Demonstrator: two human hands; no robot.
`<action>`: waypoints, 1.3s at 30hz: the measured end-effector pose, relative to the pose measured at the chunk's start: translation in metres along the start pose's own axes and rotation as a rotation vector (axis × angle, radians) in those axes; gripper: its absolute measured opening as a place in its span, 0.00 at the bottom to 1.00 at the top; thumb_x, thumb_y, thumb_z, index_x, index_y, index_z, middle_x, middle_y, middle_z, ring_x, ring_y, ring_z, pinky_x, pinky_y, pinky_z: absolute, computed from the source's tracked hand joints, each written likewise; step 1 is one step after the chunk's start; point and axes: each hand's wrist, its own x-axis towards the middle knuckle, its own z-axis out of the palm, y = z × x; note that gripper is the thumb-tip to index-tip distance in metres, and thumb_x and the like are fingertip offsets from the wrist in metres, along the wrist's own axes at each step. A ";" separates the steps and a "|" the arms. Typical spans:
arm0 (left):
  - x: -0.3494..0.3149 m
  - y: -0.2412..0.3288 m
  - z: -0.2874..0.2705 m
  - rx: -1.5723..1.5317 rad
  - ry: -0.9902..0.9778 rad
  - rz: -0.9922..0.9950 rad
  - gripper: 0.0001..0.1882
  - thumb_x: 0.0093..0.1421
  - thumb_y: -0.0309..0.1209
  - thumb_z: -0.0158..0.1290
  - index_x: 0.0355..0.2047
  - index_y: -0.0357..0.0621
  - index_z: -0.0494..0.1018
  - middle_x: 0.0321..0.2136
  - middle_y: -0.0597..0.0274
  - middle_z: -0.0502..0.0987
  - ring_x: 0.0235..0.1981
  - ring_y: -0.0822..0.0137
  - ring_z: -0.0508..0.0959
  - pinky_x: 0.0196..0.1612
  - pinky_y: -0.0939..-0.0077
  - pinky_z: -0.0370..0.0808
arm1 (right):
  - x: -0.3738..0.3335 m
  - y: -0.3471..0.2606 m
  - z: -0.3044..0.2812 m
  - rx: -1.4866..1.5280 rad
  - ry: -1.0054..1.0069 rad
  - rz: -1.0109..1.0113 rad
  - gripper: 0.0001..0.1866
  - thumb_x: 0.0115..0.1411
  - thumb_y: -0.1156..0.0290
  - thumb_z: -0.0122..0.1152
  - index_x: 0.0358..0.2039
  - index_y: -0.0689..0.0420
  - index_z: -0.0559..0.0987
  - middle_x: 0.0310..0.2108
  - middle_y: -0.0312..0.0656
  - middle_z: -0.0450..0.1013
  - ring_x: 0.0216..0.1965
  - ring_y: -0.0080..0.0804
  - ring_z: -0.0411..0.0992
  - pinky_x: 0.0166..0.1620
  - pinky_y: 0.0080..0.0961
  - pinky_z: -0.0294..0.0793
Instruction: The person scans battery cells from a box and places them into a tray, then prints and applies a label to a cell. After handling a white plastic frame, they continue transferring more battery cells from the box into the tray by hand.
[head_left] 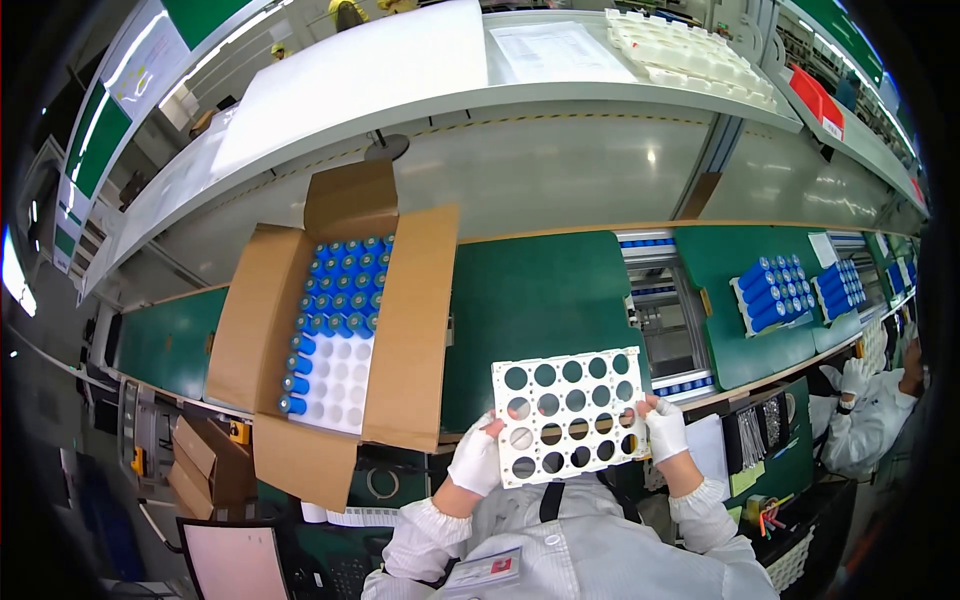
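Note:
Between my two hands is a white plastic cell holder [560, 389], a flat rectangular frame with rows of round holes. My left hand [477, 460], in a white glove with bare fingertips, pinches its left edge. On the opposite side my right hand [665, 431], gloved the same way, grips the right edge. The holder is tilted up over the near edge of the green bench, and its holes have no cells in them. Left of it stands an open cardboard box [408, 340] with blue cylindrical battery cells [345, 278] standing in a white tray [343, 386]; several near pockets are vacant.
A conveyor track [668, 318] crosses the green bench [535, 290] on the right. Beyond it stand blocks of blue cells [775, 293]. A shelf [560, 97] with white trays [690, 55] spans the far side. A co-worker [870, 410] sits at far right.

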 end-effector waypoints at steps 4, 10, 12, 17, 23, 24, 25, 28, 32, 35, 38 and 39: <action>-0.001 0.001 -0.002 -0.043 0.006 -0.002 0.10 0.64 0.31 0.46 0.44 0.41 0.69 0.49 0.52 0.73 0.50 0.55 0.75 0.53 0.59 0.73 | 0.003 -0.003 0.003 -0.023 -0.019 0.002 0.15 0.62 0.71 0.59 0.46 0.67 0.76 0.32 0.42 0.79 0.31 0.24 0.76 0.37 0.20 0.76; 0.004 -0.006 -0.009 -0.024 -0.027 -0.002 0.23 0.64 0.36 0.47 0.56 0.39 0.63 0.52 0.52 0.71 0.52 0.55 0.73 0.57 0.59 0.70 | 0.005 -0.014 0.000 -0.057 -0.030 0.003 0.15 0.60 0.73 0.61 0.46 0.67 0.76 0.33 0.42 0.79 0.33 0.26 0.76 0.39 0.20 0.76; 0.011 -0.007 -0.017 -0.060 0.011 -0.086 0.30 0.61 0.44 0.48 0.58 0.38 0.61 0.53 0.52 0.70 0.53 0.54 0.72 0.58 0.59 0.67 | 0.016 -0.008 -0.006 -0.196 -0.105 -0.024 0.14 0.58 0.76 0.62 0.44 0.66 0.77 0.34 0.41 0.78 0.35 0.26 0.76 0.40 0.22 0.76; 0.043 -0.006 -0.050 0.653 -0.089 -0.114 0.30 0.62 0.56 0.47 0.46 0.39 0.74 0.55 0.56 0.71 0.52 0.63 0.68 0.58 0.68 0.63 | 0.076 0.019 -0.029 -0.565 -0.080 -0.319 0.15 0.52 0.82 0.65 0.41 0.59 0.77 0.38 0.40 0.78 0.38 0.28 0.77 0.44 0.23 0.75; 0.084 -0.005 -0.048 2.042 -0.074 0.029 0.35 0.48 0.51 0.65 0.49 0.37 0.74 0.68 0.52 0.51 0.69 0.42 0.48 0.68 0.62 0.54 | 0.126 0.037 -0.019 -1.005 -0.082 -0.890 0.09 0.54 0.71 0.60 0.38 0.51 0.81 0.41 0.44 0.78 0.43 0.42 0.76 0.47 0.32 0.75; 0.092 -0.009 -0.060 2.029 -0.050 0.052 0.35 0.48 0.49 0.65 0.51 0.37 0.73 0.68 0.51 0.50 0.68 0.43 0.49 0.68 0.63 0.54 | 0.131 0.042 -0.018 -1.037 -0.083 -0.853 0.10 0.57 0.68 0.59 0.39 0.51 0.81 0.41 0.44 0.78 0.43 0.42 0.76 0.47 0.32 0.75; 0.100 -0.011 -0.075 2.030 -0.038 0.064 0.35 0.48 0.49 0.65 0.51 0.37 0.73 0.68 0.51 0.50 0.68 0.43 0.49 0.68 0.63 0.54 | 0.133 0.042 -0.009 -1.086 -0.097 -0.753 0.12 0.61 0.64 0.55 0.42 0.52 0.81 0.42 0.44 0.78 0.44 0.42 0.76 0.48 0.32 0.74; 0.120 -0.016 -0.104 1.940 0.042 0.137 0.33 0.49 0.41 0.66 0.52 0.37 0.72 0.69 0.51 0.48 0.69 0.49 0.51 0.67 0.68 0.56 | 0.131 0.041 0.003 -1.256 -0.136 -0.635 0.11 0.61 0.69 0.52 0.42 0.54 0.80 0.44 0.45 0.77 0.46 0.43 0.74 0.50 0.34 0.73; 0.133 -0.020 -0.129 2.023 0.156 0.176 0.30 0.50 0.34 0.66 0.52 0.36 0.71 0.68 0.49 0.49 0.67 0.51 0.56 0.65 0.70 0.60 | 0.107 0.042 0.038 -1.301 -0.078 -0.929 0.16 0.50 0.76 0.57 0.41 0.52 0.79 0.45 0.45 0.74 0.47 0.45 0.72 0.47 0.38 0.74; 0.142 -0.036 -0.148 1.969 0.241 0.225 0.30 0.51 0.31 0.64 0.54 0.38 0.69 0.68 0.50 0.49 0.65 0.50 0.58 0.65 0.69 0.61 | 0.090 0.060 0.065 -1.320 -0.287 -1.100 0.26 0.43 0.69 0.68 0.46 0.49 0.77 0.52 0.50 0.68 0.54 0.54 0.65 0.53 0.49 0.67; 0.134 -0.051 -0.137 2.019 0.280 0.337 0.25 0.54 0.33 0.59 0.53 0.41 0.70 0.66 0.51 0.55 0.64 0.44 0.59 0.64 0.63 0.61 | 0.091 0.082 0.086 -1.430 -0.345 -1.045 0.34 0.42 0.63 0.71 0.53 0.44 0.74 0.60 0.54 0.60 0.61 0.62 0.56 0.60 0.61 0.54; 0.119 -0.051 -0.127 2.001 0.269 0.380 0.22 0.55 0.33 0.58 0.50 0.41 0.72 0.64 0.50 0.59 0.63 0.45 0.60 0.63 0.61 0.62 | 0.094 0.086 0.092 -1.453 -0.348 -1.018 0.34 0.42 0.61 0.71 0.54 0.43 0.74 0.62 0.56 0.57 0.63 0.65 0.52 0.62 0.64 0.49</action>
